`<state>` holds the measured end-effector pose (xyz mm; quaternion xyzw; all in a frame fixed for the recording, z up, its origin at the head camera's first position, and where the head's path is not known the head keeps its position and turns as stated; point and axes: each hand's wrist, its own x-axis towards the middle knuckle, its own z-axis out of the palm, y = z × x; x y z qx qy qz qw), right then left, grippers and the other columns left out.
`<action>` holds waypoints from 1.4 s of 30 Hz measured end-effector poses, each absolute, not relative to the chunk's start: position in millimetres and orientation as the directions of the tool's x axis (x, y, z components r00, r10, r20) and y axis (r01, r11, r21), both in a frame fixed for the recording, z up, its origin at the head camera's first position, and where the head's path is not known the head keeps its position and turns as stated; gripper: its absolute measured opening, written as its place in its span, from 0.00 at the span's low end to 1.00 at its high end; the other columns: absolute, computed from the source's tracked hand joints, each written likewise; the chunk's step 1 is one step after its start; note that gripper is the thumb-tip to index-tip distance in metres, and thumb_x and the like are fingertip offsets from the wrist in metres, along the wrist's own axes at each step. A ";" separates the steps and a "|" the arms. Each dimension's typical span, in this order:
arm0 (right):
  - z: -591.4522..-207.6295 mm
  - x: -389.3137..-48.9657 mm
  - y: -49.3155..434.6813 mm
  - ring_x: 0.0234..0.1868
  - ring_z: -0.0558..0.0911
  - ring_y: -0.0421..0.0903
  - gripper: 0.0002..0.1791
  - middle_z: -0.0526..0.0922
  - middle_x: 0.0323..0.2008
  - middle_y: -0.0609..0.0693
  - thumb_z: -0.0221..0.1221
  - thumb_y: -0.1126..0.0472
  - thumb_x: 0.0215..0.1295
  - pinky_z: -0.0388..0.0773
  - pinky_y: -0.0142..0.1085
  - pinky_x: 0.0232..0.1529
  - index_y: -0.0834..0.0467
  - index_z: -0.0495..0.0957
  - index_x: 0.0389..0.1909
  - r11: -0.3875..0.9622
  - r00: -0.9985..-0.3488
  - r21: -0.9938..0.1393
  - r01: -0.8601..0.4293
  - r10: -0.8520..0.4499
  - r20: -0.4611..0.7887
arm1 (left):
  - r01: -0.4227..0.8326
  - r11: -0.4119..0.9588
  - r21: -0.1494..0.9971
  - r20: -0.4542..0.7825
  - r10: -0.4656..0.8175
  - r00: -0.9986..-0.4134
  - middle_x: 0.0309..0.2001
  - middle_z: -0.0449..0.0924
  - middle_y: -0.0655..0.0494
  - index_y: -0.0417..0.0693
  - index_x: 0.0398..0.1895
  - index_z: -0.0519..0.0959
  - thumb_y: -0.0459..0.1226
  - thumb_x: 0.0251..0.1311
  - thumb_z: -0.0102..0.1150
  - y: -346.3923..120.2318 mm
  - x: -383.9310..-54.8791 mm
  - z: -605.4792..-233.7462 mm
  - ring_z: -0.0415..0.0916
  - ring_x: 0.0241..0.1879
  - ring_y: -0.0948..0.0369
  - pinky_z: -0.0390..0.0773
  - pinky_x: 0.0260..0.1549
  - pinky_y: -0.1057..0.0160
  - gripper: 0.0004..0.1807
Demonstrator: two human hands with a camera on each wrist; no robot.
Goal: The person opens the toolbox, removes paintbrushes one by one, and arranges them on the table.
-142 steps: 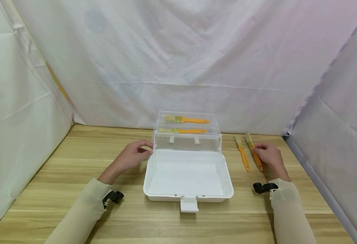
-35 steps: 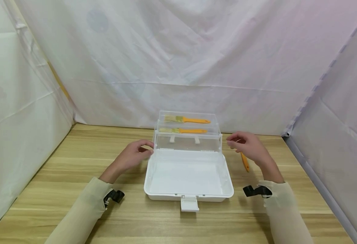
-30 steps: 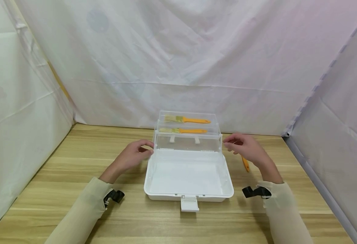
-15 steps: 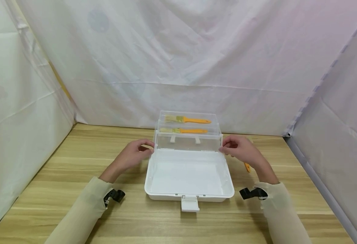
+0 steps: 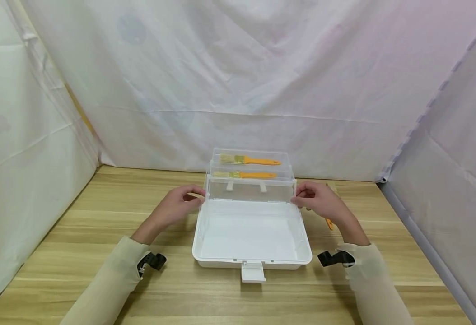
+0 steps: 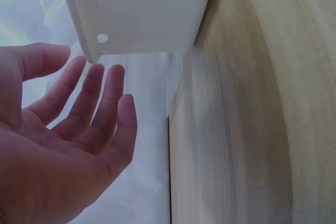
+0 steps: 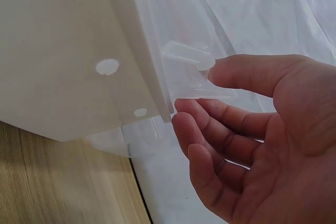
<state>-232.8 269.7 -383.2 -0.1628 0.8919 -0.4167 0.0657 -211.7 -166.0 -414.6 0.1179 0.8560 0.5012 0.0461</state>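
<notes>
White and round-cornered, the box (image 5: 252,237) stands open, front latch (image 5: 253,273) jutting out.

My head camera faces forward and down over the whole white toolbox (image 5: 252,234); my wrist cameras, much nearer, face my left hand (image 6: 65,145) and right hand (image 7: 296,140), each sharing one toolbox side with it.

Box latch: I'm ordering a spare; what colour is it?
The latch is white, clearest in the head view.

No text, label, brand, number or sign can be read in the head view or either wrist view, on white box (image 5: 251,237) or orange-handled brushes (image 5: 262,161)
</notes>
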 end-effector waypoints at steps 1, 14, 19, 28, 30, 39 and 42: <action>-383.0 -232.7 269.7 0.40 0.85 0.61 0.11 0.87 0.38 0.53 0.70 0.60 0.76 0.84 0.43 0.38 0.64 0.83 0.49 0.597 -0.938 -0.767 -0.235 -0.347 0.018 | 0.158 0.469 0.869 0.042 0.249 -0.968 0.63 0.84 0.46 0.44 0.59 0.86 0.40 0.79 0.62 -166.0 -211.8 -414.5 0.84 0.57 0.49 0.82 0.54 0.50 0.14; -383.6 -230.5 268.6 0.38 0.85 0.61 0.11 0.87 0.38 0.55 0.69 0.62 0.77 0.82 0.39 0.36 0.66 0.83 0.48 0.573 -0.935 -0.786 -0.230 -0.353 0.016 | 0.136 0.478 0.868 0.047 0.193 -0.980 0.62 0.85 0.51 0.50 0.61 0.86 0.43 0.80 0.63 -168.4 -213.8 -405.9 0.84 0.58 0.50 0.82 0.54 0.48 0.14; -384.8 -230.7 268.1 0.37 0.84 0.59 0.10 0.87 0.38 0.56 0.68 0.62 0.77 0.81 0.37 0.35 0.66 0.83 0.48 0.568 -0.937 -0.793 -0.222 -0.350 0.012 | 0.141 0.471 0.871 0.081 0.145 -0.986 0.62 0.85 0.49 0.47 0.63 0.83 0.43 0.81 0.61 -167.0 -221.1 -396.2 0.82 0.62 0.48 0.82 0.56 0.44 0.16; -384.3 -230.1 267.7 0.37 0.85 0.59 0.11 0.86 0.38 0.55 0.69 0.61 0.77 0.82 0.38 0.36 0.65 0.83 0.49 0.575 -0.940 -0.789 -0.216 -0.340 0.010 | 0.238 0.461 0.855 0.218 0.098 -0.971 0.63 0.84 0.47 0.43 0.64 0.82 0.40 0.81 0.60 -158.0 -239.8 -367.4 0.79 0.64 0.48 0.78 0.66 0.43 0.17; -384.3 -229.6 267.6 0.37 0.85 0.59 0.11 0.87 0.38 0.55 0.68 0.61 0.77 0.82 0.39 0.36 0.65 0.83 0.49 0.575 -0.939 -0.787 -0.223 -0.342 0.016 | 0.254 0.467 0.847 0.227 0.115 -0.967 0.61 0.84 0.48 0.43 0.64 0.83 0.41 0.81 0.61 -153.5 -243.0 -361.5 0.80 0.62 0.49 0.79 0.65 0.44 0.17; -382.9 -228.2 268.5 0.38 0.85 0.61 0.11 0.87 0.38 0.55 0.68 0.62 0.77 0.82 0.40 0.37 0.65 0.82 0.49 0.569 -0.940 -0.792 -0.219 -0.342 0.014 | 0.352 0.487 0.800 0.251 0.261 -0.932 0.58 0.86 0.48 0.40 0.62 0.84 0.39 0.78 0.64 -128.4 -253.8 -343.9 0.83 0.58 0.49 0.82 0.60 0.47 0.17; -383.6 -228.3 268.4 0.39 0.85 0.63 0.11 0.86 0.37 0.54 0.69 0.61 0.77 0.82 0.40 0.37 0.65 0.82 0.49 0.574 -0.941 -0.791 -0.213 -0.338 0.009 | 0.385 0.532 0.754 0.230 0.336 -0.914 0.57 0.87 0.48 0.40 0.60 0.85 0.39 0.77 0.64 -121.3 -257.5 -340.4 0.84 0.56 0.49 0.83 0.57 0.47 0.16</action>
